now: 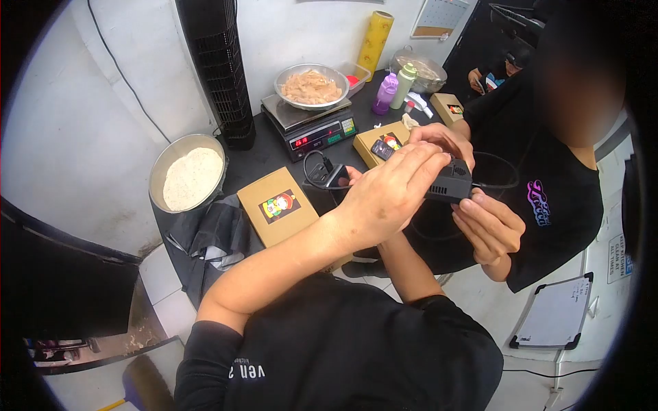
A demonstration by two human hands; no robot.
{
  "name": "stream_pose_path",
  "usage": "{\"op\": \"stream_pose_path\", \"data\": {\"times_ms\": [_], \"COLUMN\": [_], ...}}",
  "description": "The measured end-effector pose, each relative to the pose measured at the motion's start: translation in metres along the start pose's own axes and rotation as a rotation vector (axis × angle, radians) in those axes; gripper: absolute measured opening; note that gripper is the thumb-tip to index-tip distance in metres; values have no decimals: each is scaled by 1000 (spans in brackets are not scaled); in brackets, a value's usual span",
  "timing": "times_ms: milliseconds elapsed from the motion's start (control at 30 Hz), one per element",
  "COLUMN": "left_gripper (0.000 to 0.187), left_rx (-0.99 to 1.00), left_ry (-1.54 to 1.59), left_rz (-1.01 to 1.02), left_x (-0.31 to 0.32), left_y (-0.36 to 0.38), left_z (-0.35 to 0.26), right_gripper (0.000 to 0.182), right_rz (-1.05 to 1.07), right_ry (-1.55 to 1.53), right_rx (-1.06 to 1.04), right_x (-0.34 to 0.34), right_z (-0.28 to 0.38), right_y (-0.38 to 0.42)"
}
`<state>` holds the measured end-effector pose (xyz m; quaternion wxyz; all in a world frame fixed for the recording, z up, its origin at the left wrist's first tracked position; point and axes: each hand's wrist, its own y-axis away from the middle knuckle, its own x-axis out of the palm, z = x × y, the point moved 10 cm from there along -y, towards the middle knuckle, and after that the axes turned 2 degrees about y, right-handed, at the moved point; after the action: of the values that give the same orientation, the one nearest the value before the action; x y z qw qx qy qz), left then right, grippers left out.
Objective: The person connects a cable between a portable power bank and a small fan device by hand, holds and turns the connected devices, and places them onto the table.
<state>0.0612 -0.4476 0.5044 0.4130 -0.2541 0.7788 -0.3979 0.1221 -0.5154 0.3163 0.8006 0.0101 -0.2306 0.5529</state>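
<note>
My left hand (pixel 394 188) reaches across, its fingers closed against the left side of a black vented box (pixel 449 186) with a cable. Another person's hands also hold this box, one hand (pixel 447 140) behind it and one hand (pixel 490 227) at its lower right. My right forearm passes below my left one. My right hand is mostly hidden; its fingertips (pixel 354 175) show on the edge of a small black device (pixel 337 177) with a looped cable plugged in.
On the dark table are a brown box (pixel 274 205), a second brown box (pixel 367 145), a bowl of pale flour-like powder (pixel 188 178), and a scale (pixel 308 130) bearing a bowl of raw meat strips (pixel 312 88). A purple bottle (pixel 385 94) stands farther back. The other person (pixel 548 205) stands close on the right.
</note>
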Motion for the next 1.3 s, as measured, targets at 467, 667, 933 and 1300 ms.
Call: {"op": "stream_pose_path", "data": {"times_ms": [467,667,933,1300], "left_gripper": [64,64,62,58], "left_rx": [14,54,66,-63], "left_ry": [28,-10,-119,86], "left_rz": [18,-4,-2,45], "left_x": [2,0,-6,-27], "left_y": [2,4,11,0], "left_z": [5,6,9,26], "right_gripper": [39,39,39,39], "right_rz": [18,20,27,100], "right_ry": [2,10,31,141], "right_rx": [5,-6,-20,-73], "right_x": [4,6,5,28], "right_z": [-6,-10,-9,8], "right_y": [-5,-8,-11,13]}}
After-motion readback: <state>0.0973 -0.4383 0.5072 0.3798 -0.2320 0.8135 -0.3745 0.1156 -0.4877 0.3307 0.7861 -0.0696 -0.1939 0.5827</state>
